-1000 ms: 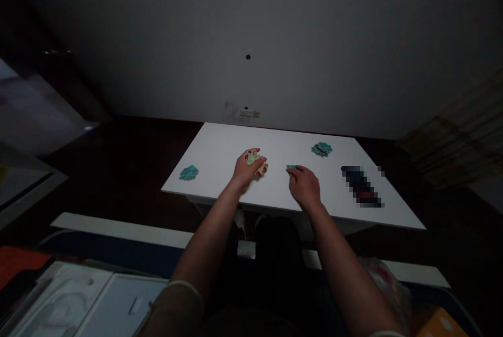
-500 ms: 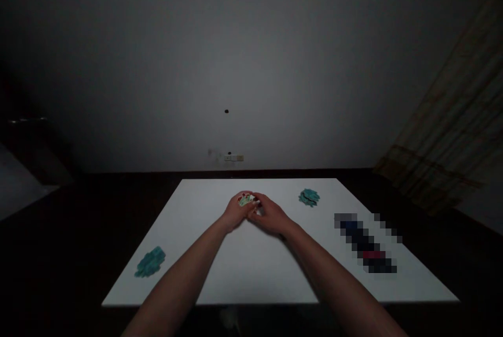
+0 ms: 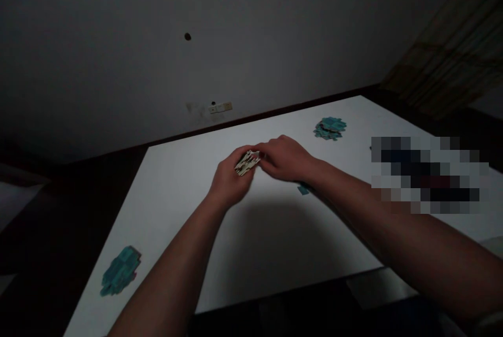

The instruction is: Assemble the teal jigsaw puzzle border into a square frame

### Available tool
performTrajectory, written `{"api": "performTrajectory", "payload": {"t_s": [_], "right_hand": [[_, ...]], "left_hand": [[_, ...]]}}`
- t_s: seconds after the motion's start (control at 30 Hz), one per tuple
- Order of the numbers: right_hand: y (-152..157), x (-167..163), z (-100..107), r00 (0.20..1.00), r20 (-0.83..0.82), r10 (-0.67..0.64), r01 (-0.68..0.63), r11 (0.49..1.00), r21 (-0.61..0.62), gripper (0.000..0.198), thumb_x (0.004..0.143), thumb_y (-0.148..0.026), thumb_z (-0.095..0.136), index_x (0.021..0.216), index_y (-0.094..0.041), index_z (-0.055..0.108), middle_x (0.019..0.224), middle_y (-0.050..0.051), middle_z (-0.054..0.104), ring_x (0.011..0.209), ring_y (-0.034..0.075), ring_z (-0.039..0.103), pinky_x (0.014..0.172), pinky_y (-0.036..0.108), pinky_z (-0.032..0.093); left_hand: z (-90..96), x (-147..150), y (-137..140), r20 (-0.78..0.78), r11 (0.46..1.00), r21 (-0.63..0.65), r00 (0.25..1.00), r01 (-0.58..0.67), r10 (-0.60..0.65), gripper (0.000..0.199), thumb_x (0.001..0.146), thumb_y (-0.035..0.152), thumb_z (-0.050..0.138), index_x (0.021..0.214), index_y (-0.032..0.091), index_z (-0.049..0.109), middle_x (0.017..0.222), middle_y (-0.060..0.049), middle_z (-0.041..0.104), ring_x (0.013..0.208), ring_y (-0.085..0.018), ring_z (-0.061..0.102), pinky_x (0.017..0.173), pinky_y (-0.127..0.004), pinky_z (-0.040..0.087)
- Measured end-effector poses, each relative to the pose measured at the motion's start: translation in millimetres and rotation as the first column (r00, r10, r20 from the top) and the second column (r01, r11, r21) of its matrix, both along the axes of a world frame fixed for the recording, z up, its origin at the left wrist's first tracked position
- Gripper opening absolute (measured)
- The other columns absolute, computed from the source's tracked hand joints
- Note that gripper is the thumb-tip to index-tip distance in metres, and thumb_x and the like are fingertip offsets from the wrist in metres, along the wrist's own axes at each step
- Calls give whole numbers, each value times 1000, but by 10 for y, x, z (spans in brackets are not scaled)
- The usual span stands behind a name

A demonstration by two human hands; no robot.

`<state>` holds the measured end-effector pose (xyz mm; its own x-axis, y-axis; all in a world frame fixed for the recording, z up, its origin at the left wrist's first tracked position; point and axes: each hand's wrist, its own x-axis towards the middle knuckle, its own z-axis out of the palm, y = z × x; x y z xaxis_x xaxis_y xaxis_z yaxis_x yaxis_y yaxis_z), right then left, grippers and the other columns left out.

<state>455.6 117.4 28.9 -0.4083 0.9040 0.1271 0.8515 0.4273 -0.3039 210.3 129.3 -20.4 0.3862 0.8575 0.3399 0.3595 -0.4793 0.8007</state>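
Note:
My left hand (image 3: 233, 174) is closed around a stack of cards (image 3: 247, 163), held above the white table with its pale, uneven edges facing me. My right hand (image 3: 285, 159) has curled fingers at the stack's right end, gripping it there; its fingertips are partly hidden. Below my right wrist, a small teal card (image 3: 303, 189) lies on the table, partly covered by the forearm. Beyond my right hand is a loose pile of teal-backed cards (image 3: 330, 128). Another teal pile (image 3: 121, 271) rests by the table's left edge, beside my left forearm.
The white table (image 3: 271, 258) runs under both arms. A blurred-out dark object (image 3: 426, 174) lies on its right side. Behind stands a grey wall with a socket strip (image 3: 220, 108), and a patterned curtain (image 3: 444, 49) hangs at the right.
The camera view has tilted and come closer to the table. Both hands have turned the stack from showing red-and-white faces to showing its edges. A teal card now shows below my right wrist.

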Motion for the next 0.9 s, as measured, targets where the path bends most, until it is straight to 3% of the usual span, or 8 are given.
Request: {"api": "performTrajectory", "payload": {"t_s": [0.2,0.33,0.4,0.53,0.7,0.8,0.9], "right_hand": [[-82,-55,131,990,136,36,-35,999,-4,44,127,-26,61,158,-20,92,132,18,98,124,39,90,115,52,57],[-76,-6,62,991,90,97,-94,995,-36,39,118,-26,73,149,-26,97,137,15,99,130,40,88,116,52,58],[-46,51,14,993,61,104,-102,994,-38,39,115,-24,75,146,-30,99,139,14,98,131,41,88,117,52,60],[40,189,-41,994,28,110,-109,993,-39,50,112,-13,71,150,-30,98,148,12,97,136,40,87,119,50,63],[110,334,-35,998,60,-4,7,998,-59,60,109,-4,67,157,-29,95,158,12,94,145,39,86,122,49,65],[102,397,-38,998,-4,-61,61,997,-41,51,110,-7,70,147,-29,97,155,13,95,142,40,87,119,50,66],[91,433,-51,997,-69,-38,35,998,-46,41,110,-13,74,141,-26,98,149,17,96,136,42,88,117,54,68]], "left_hand": [[29,-66,77,40,995,-94,999,-28,32,47,97,24,95,144,26,90,139,-9,98,126,-33,94,120,-54,77],[59,-64,118,81,980,-180,994,84,-70,67,83,37,115,146,28,91,140,-9,97,129,-37,92,121,-55,76],[78,-66,126,86,973,-199,991,114,-99,71,83,41,116,148,26,91,136,-10,97,124,-36,92,117,-53,76],[110,-97,133,15,994,-109,1000,25,-23,54,102,39,99,152,22,89,128,-10,96,117,-32,91,113,-49,75],[138,-160,111,-108,998,-15,992,-61,59,50,105,26,92,154,23,88,149,-13,94,133,-34,90,129,-49,70],[141,-189,101,-159,999,-9,987,-41,39,55,105,33,96,159,23,86,154,-13,92,137,-34,88,131,-50,69],[128,-210,105,-212,998,32,976,51,-43,64,103,30,94,166,22,82,156,-14,90,139,-34,86,128,-51,70]]}}
